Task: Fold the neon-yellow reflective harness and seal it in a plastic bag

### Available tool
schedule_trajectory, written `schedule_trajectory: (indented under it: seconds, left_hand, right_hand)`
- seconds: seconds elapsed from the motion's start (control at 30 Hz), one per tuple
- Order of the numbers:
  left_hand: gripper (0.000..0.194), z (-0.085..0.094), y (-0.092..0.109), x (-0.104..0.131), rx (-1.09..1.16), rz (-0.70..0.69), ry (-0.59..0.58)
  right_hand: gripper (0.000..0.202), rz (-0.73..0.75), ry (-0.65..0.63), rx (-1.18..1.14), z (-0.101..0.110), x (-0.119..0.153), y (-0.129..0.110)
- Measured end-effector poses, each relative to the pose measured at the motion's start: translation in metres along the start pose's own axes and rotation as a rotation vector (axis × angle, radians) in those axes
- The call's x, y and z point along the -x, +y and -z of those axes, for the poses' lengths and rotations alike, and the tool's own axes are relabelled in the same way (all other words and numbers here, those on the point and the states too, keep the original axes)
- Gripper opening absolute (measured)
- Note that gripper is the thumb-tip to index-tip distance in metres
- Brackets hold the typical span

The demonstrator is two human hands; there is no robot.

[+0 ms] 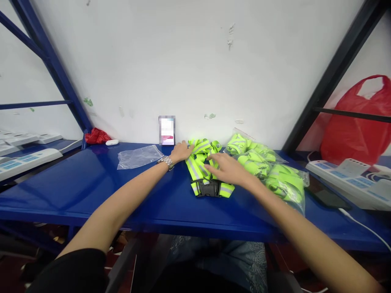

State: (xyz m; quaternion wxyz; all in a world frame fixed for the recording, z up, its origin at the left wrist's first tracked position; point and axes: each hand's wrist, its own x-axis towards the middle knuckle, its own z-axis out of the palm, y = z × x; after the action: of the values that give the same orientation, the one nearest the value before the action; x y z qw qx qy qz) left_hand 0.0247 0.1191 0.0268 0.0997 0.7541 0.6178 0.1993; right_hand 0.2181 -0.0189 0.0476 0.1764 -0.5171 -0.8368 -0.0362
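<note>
Arms reached out from the bottom of the view, over the near edge of the blue bench (pixel 91 191). The left arm wore a black sleeve at the top and a silver watch (pixel 165 162) on the wrist.

The right hand (pixel 227 169) lay flat on a yellow-green strap (pixel 198 165) with grey shiny stripes. Its fingers were spread out, so its grip was open and it pressed down without holding anything. The strap lay folded in the middle of the bench, and its black buckle (pixel 207 188) was at the near end, just in front of the right hand.

The left hand (pixel 181 151) sat a little farther back, at the far left end of the strap. Its fingers touched the strap, and its grip looked loose and open, not closed around it.

To the right of the strap was a pile of clear bags (pixel 275 171) with more yellow-green straps inside. A dark phone (pixel 326 198) lay beside that pile. To the left of the left hand was an empty clear bag (pixel 137 156), flat on the bench.

At the back, a small card (pixel 166 130) leaned on the white wall. Farther left were a red scrap (pixel 97 136) and a small white thing (pixel 111 142). A big red bag (pixel 357 126) stood far off on the right.
</note>
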Motion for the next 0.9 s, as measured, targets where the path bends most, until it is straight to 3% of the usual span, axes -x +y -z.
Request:
schedule_trajectory:
  seconds: [0.13,0.2,0.27,0.37,0.47,0.6,0.77,0.9]
  left_hand:
    - [0.094,-0.008,0.026,-0.038,0.018,0.064,-0.011]
    - [0.101,-0.013,0.031,-0.053,0.036,0.069,-0.053]
    - [0.089,-0.016,0.031,-0.064,0.051,0.061,-0.105]
    - [0.061,-0.013,0.025,-0.072,0.05,0.028,-0.108]
    - [0.052,-0.001,0.023,-0.074,0.023,-0.035,0.036]
    - [0.054,0.019,0.027,-0.075,-0.014,-0.072,0.236]
    - [0.055,0.034,0.018,-0.069,-0.053,-0.06,0.034]
    - [0.04,0.035,0.006,-0.047,-0.067,-0.125,0.098]
  right_hand:
    - [0.083,-0.014,-0.236,-0.021,-0.022,0.006,-0.037]
    - [0.093,0.011,-0.264,0.014,-0.027,0.021,-0.049]
    - [0.089,0.051,-0.24,0.039,-0.026,0.04,-0.055]
    - [0.064,0.1,-0.193,0.094,-0.018,0.064,-0.057]
    - [0.054,0.113,-0.156,0.221,-0.012,0.079,-0.053]
    - [0.062,0.107,-0.102,0.281,-0.015,0.084,-0.041]
    - [0.061,0.026,-0.046,0.161,-0.013,0.08,-0.017]
    - [0.055,-0.09,0.102,-0.045,0.008,0.066,0.01]
